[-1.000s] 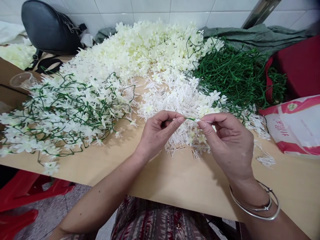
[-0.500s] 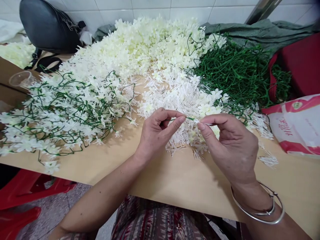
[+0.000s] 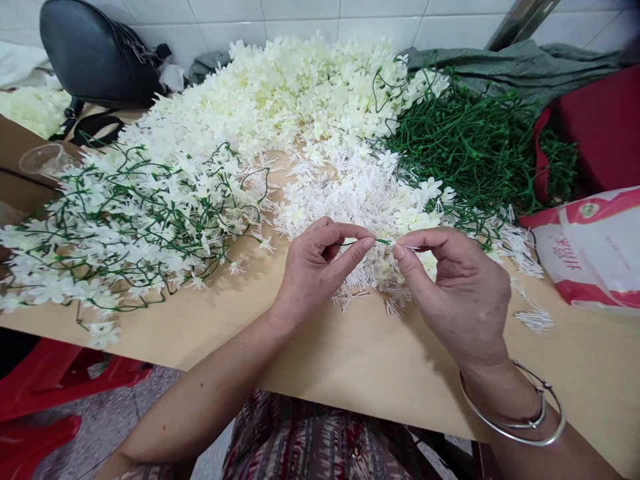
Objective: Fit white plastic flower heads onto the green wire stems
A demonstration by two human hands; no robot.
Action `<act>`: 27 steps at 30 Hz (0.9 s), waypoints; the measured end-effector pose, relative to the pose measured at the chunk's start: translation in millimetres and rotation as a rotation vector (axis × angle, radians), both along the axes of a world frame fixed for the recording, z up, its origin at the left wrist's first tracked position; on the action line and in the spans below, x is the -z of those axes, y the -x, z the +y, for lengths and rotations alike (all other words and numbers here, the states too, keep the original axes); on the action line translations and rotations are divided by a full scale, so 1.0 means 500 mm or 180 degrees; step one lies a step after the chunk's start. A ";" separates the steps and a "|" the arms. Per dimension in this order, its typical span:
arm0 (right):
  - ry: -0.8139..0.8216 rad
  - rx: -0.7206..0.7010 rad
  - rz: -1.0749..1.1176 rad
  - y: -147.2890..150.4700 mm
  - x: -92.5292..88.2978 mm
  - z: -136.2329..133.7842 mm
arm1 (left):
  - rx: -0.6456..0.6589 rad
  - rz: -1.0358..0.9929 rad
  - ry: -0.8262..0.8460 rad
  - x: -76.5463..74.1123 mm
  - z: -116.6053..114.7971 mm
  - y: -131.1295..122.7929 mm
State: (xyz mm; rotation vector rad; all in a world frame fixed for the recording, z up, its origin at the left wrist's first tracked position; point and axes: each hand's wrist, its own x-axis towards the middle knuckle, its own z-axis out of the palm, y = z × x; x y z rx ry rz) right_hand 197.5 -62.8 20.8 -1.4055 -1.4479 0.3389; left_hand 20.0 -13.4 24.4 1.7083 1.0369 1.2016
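Note:
My left hand (image 3: 325, 257) pinches a thin green plastic stem (image 3: 383, 241) between thumb and forefinger, its tip pointing right. Facing it, my right hand (image 3: 453, 280) is closed on a thin white stamen piece (image 3: 411, 248), mostly covered by the fingertips. The two tips meet or nearly meet; whether they are joined I cannot tell. Behind the hands lies a heap of white stamens (image 3: 345, 193) with loose petals. Green stems (image 3: 470, 143) are piled at the back right. On the left, white flowers on green stems (image 3: 135, 227) form another pile.
Cream flower heads (image 3: 290, 87) are heaped along the tiled wall. A black bag (image 3: 100, 57) stands at back left near a clear plastic cup (image 3: 43, 160). To the right are a dark red bag (image 3: 600, 130) and a pink-and-white packet (image 3: 590, 247). Red stools (image 3: 65, 380) are below the table edge.
My right hand has shifted slightly left, toward the left hand, closing on the stem's tip. My left hand has barely moved. The piles look the same.

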 end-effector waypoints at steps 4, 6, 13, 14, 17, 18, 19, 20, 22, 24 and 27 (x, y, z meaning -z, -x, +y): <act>-0.0008 -0.0039 -0.0002 -0.002 -0.001 0.000 | 0.0097 0.0079 -0.0103 -0.003 -0.001 0.000; -0.0013 -0.0090 -0.0066 -0.002 -0.004 0.000 | 0.0151 0.0054 -0.0136 -0.003 -0.001 0.000; 0.0072 -0.0332 0.0165 -0.002 -0.002 0.000 | 0.0319 -0.0359 0.0487 0.005 -0.003 -0.009; 0.0152 -0.0320 0.0281 -0.001 0.000 0.000 | 0.0376 -0.0501 0.0698 0.007 -0.004 -0.011; 0.0385 -0.0336 0.0762 0.006 0.005 0.002 | 0.0541 -0.0870 0.1140 0.011 -0.005 -0.017; 0.0434 -0.0362 0.0918 0.009 0.006 0.003 | 0.0569 -0.0944 0.1200 0.012 -0.005 -0.019; 0.0463 -0.0386 0.1048 0.011 0.006 0.004 | 0.0592 -0.1005 0.1237 0.012 -0.006 -0.020; 0.0477 -0.0405 0.1155 0.013 0.007 0.005 | 0.0622 -0.1067 0.1267 0.012 -0.006 -0.022; 0.0522 -0.0477 0.1328 0.015 0.009 0.008 | 0.0710 -0.1232 0.1307 0.010 -0.008 -0.024; 0.0560 -0.0590 0.1492 0.015 0.011 0.010 | 0.0823 -0.1408 0.1366 0.009 -0.009 -0.025; 0.0615 -0.0713 0.1633 0.012 0.015 0.012 | 0.0862 -0.1555 0.1429 0.008 -0.011 -0.026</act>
